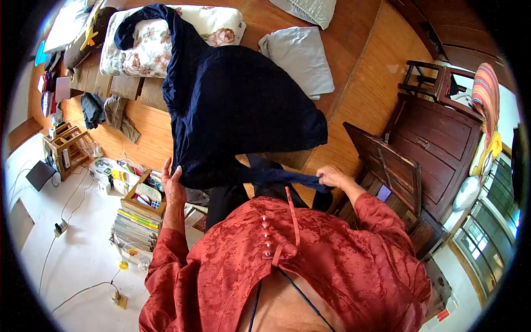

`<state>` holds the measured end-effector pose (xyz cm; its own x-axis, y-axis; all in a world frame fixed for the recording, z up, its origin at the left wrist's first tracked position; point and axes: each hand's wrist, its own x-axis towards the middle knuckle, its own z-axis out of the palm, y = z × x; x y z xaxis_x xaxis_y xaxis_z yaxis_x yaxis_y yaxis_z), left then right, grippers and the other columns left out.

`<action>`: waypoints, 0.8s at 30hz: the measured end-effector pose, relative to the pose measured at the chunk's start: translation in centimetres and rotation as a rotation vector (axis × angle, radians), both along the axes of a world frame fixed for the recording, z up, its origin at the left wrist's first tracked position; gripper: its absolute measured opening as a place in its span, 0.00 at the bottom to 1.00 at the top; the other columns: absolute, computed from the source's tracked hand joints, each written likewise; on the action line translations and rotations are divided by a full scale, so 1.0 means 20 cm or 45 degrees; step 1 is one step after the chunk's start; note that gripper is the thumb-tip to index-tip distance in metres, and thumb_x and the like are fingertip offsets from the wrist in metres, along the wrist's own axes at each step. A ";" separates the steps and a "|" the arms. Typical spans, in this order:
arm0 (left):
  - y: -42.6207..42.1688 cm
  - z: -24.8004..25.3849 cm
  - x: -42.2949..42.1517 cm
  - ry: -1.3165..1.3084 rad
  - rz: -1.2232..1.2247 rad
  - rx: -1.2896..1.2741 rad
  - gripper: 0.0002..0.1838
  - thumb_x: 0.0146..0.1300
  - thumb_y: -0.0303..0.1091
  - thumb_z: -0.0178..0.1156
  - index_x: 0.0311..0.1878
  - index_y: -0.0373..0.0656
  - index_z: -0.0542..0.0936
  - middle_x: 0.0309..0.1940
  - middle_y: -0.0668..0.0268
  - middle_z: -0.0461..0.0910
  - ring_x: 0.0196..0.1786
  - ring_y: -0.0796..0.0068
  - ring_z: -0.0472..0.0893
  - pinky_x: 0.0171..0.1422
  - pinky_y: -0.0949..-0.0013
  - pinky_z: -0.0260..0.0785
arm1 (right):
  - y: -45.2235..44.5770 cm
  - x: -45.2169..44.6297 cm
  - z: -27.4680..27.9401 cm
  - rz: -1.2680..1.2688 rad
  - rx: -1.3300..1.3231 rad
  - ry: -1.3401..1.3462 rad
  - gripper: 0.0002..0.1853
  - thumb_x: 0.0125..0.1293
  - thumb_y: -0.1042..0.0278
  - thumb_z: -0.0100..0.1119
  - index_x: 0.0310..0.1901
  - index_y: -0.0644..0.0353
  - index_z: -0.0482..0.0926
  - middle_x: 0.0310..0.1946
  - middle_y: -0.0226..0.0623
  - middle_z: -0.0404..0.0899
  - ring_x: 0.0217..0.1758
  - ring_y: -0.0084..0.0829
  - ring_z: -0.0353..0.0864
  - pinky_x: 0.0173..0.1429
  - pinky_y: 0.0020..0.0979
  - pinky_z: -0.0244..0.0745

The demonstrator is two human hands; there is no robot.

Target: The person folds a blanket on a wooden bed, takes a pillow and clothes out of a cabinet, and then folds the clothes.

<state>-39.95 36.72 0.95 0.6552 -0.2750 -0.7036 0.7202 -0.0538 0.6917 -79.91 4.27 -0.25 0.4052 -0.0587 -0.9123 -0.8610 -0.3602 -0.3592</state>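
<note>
A large navy-blue garment [238, 99] is spread over the wooden surface, and its upper part lies across a folded floral blanket [227, 25]. One long narrow piece of it curls over the blanket; another stretches across in front of my body. My right hand [333, 177] is closed around the end of that near piece, with some dark cloth hanging below the fist. At the garment's lower left corner, my left hand [174, 182] has the cloth edge between thumb and fingers. Part of the left fingers is hidden by the fabric.
A folded pale cloth [298, 58] lies to the right of the garment. At the right stands a dark wooden cabinet [431, 144] with a raised panel [387, 166]. A box of papers and small items [135, 227] stands at the left, with cables [83, 290] on the white floor.
</note>
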 end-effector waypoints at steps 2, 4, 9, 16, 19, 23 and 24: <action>-0.04 0.06 0.00 -0.066 -0.019 -0.050 0.29 0.60 0.18 0.53 0.67 0.40 0.62 0.53 0.55 0.75 0.53 0.68 0.77 0.61 0.68 0.67 | 0.00 -0.11 0.01 -0.021 0.053 0.225 0.13 0.50 0.70 0.60 0.40 0.57 0.80 0.37 0.41 0.80 0.44 0.38 0.79 0.47 0.37 0.72; -0.08 0.14 0.01 -0.126 -0.091 -0.085 0.30 0.61 0.18 0.52 0.68 0.40 0.61 0.55 0.55 0.74 0.53 0.69 0.76 0.62 0.68 0.66 | -0.07 -0.18 0.05 -0.108 0.086 0.216 0.16 0.48 0.69 0.60 0.42 0.58 0.80 0.37 0.41 0.80 0.44 0.36 0.78 0.47 0.35 0.71; -0.01 0.08 0.02 -0.142 -0.204 -0.018 0.13 0.63 0.22 0.55 0.50 0.37 0.80 0.41 0.69 0.80 0.43 0.79 0.77 0.53 0.78 0.66 | -0.32 -0.20 0.19 -0.523 0.041 0.172 0.13 0.49 0.71 0.59 0.38 0.61 0.82 0.28 0.37 0.81 0.35 0.29 0.78 0.44 0.28 0.70; -0.04 0.30 0.04 -0.456 -0.814 0.218 0.27 0.49 0.15 0.56 0.57 0.40 0.74 0.42 0.66 0.73 0.45 0.71 0.74 0.47 0.72 0.68 | -0.62 0.00 0.48 -0.344 -0.383 -0.316 0.11 0.55 0.73 0.59 0.42 0.61 0.82 0.38 0.38 0.79 0.45 0.36 0.77 0.53 0.32 0.69; -0.02 0.34 0.06 -1.103 -1.288 0.555 0.31 0.43 0.12 0.52 0.57 0.40 0.72 0.45 0.51 0.69 0.47 0.50 0.75 0.50 0.60 0.70 | -0.79 0.10 0.57 -0.659 -0.493 -0.450 0.12 0.55 0.77 0.53 0.41 0.63 0.80 0.31 0.32 0.77 0.38 0.27 0.76 0.46 0.27 0.70; 0.00 0.33 0.09 -1.229 -1.265 0.643 0.17 0.47 0.20 0.61 0.43 0.39 0.77 0.41 0.51 0.71 0.44 0.47 0.74 0.45 0.60 0.70 | -1.06 0.30 0.70 -0.464 -0.666 -0.736 0.15 0.57 0.64 0.48 0.37 0.67 0.77 0.28 0.35 0.75 0.35 0.28 0.73 0.43 0.28 0.68; -0.02 0.36 0.10 -1.089 -1.192 0.701 0.10 0.45 0.23 0.66 0.34 0.38 0.79 0.43 0.51 0.73 0.50 0.48 0.74 0.49 0.58 0.69 | -1.10 0.40 0.74 -0.333 -0.777 -0.745 0.13 0.57 0.62 0.47 0.32 0.66 0.73 0.25 0.36 0.71 0.32 0.29 0.70 0.40 0.31 0.66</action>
<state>-38.03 36.34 8.07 0.6609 -0.6688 -0.3405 -0.3697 -0.6850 0.6278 -71.91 -17.72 14.47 0.7027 -0.6240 -0.3419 -0.6809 -0.4504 -0.5775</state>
